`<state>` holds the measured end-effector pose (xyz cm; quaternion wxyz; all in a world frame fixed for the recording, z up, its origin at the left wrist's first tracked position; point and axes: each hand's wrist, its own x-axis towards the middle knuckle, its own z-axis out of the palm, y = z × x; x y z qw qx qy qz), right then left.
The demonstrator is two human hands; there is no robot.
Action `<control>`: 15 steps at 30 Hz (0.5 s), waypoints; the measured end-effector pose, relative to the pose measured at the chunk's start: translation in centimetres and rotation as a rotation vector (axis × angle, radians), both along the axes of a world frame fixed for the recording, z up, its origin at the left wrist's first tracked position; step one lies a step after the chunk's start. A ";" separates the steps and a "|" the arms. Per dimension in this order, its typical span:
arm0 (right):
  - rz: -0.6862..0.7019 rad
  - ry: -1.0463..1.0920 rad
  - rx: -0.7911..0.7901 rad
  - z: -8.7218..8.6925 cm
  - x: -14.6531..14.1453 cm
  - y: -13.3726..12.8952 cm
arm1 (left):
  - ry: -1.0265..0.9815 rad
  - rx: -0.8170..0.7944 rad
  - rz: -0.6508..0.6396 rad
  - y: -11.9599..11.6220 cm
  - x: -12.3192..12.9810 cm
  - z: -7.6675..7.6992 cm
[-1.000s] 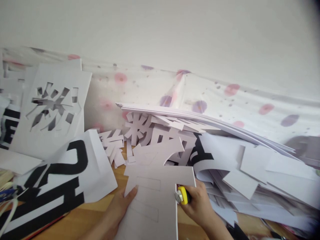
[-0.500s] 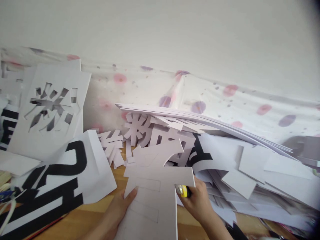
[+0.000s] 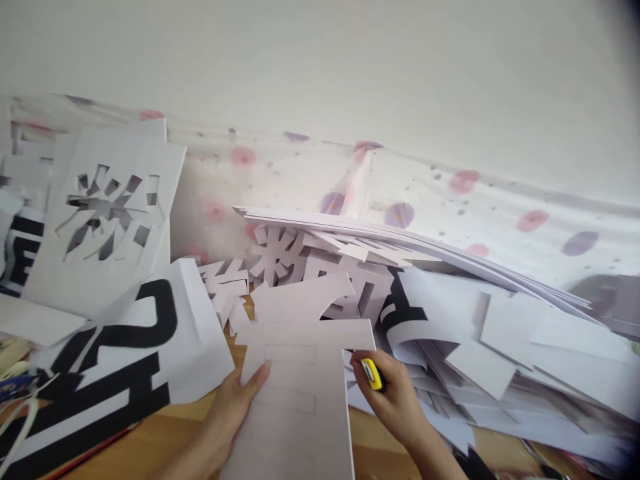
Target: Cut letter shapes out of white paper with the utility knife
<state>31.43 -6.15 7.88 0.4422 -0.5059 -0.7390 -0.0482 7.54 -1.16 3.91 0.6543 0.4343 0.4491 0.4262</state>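
Observation:
My left hand (image 3: 239, 398) grips the left edge of a white foam board cut-out (image 3: 325, 440), its thumb on the face beside faint pencilled rectangles. The cut-out has a bar sticking out to the right and a curved notch above it. My right hand (image 3: 397, 400) is closed around a yellow and black utility knife (image 3: 373, 375), just below that bar and close to the board's right edge. Its blade is hard to make out here. Behind the cut-out stand several thick white cut-out characters (image 3: 277, 253), partly covered by it.
Long thin white sheets (image 3: 350, 225) lie across the characters. A board with a cut-through shape (image 3: 107, 207) leans at the left, behind paper printed with black strokes (image 3: 115, 333). Loose white offcuts (image 3: 505, 333) heap up on the right. A spotted plastic sheet (image 3: 295, 173) covers the lower wall.
The cut-out has shifted slightly left and up in view. My right hand has turned the knife, so its yellow body now points more upward and sits off the board's edge.

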 end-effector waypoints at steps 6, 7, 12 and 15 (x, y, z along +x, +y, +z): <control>-0.092 0.032 -0.031 -1.1 0.3 0.7 | 0.088 0.107 0.123 0.6 -0.3 0.0; -0.112 0.036 -0.036 -1.2 0.4 0.8 | 0.079 0.112 0.126 0.7 -0.3 0.0; -0.150 0.039 -0.080 -1.3 0.3 0.9 | 0.051 0.106 0.193 1.0 -0.6 0.2; -0.144 0.025 -0.115 -1.6 0.3 1.1 | 0.090 0.092 0.231 1.2 -0.8 0.5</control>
